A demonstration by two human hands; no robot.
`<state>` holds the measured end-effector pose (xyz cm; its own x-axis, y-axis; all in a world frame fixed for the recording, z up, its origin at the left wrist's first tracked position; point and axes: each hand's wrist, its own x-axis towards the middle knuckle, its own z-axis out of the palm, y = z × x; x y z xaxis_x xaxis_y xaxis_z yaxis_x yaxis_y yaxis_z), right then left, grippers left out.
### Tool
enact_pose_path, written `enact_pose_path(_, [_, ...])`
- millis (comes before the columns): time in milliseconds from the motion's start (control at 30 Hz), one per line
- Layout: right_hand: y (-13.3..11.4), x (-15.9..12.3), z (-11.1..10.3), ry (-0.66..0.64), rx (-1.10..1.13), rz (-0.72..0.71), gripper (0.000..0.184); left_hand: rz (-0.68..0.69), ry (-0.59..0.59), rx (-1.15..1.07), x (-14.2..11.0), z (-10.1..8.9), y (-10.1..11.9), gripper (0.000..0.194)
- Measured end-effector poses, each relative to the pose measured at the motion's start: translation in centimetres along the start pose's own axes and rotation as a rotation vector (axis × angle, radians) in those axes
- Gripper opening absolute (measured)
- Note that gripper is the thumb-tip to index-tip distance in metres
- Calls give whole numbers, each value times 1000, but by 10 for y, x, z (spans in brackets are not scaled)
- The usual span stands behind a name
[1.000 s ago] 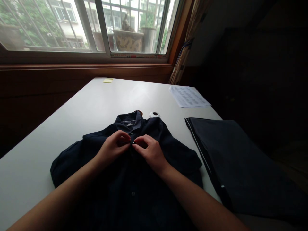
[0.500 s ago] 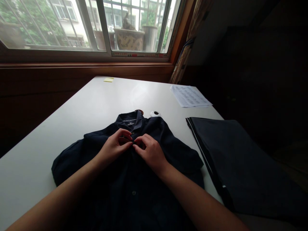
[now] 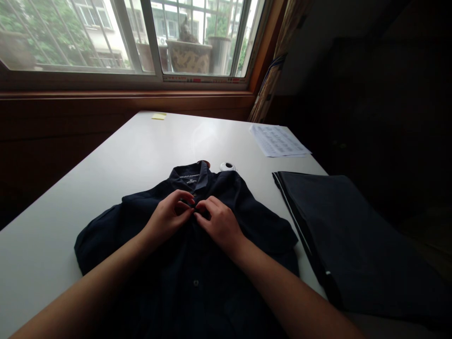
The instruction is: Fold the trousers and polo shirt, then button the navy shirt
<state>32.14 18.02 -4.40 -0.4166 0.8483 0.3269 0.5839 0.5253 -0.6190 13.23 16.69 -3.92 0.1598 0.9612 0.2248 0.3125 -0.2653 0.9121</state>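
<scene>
A dark navy shirt [image 3: 247,207] lies front side up on the white table, its collar [image 3: 201,180] pointing away from me. My left hand [image 3: 171,212] pinches the front placket just below the collar, thumb and fingers closed on the cloth. From the other side my right hand [image 3: 219,219] pinches the same spot, the fingertips of both hands almost touching. Whatever small part lies between the fingertips is hidden. One button [image 3: 196,283] shows lower on the placket, and another [image 3: 195,194] sits right above my fingers.
Folded dark cloth [image 3: 353,226] lies on the right of the white table [image 3: 106,165]. Printed papers [image 3: 278,140] rest at the far right, a yellow sticky note [image 3: 158,116] at the far edge. Beyond the collar is a white round object [image 3: 228,166] with a dark centre.
Both hands keep their pinch on the shirt's placket, with barely any shift of the fingers. The whole view has moved very slightly.
</scene>
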Motion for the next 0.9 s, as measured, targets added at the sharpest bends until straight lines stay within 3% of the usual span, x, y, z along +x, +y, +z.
enact_pose_path(533, [0, 1, -2, -7, -5, -24, 7, 126, 42, 170, 0, 4, -2, 24])
enact_pose_path(900, [3, 0, 0, -11, 24, -24, 9, 100, 78, 198, -2, 4, -2, 28])
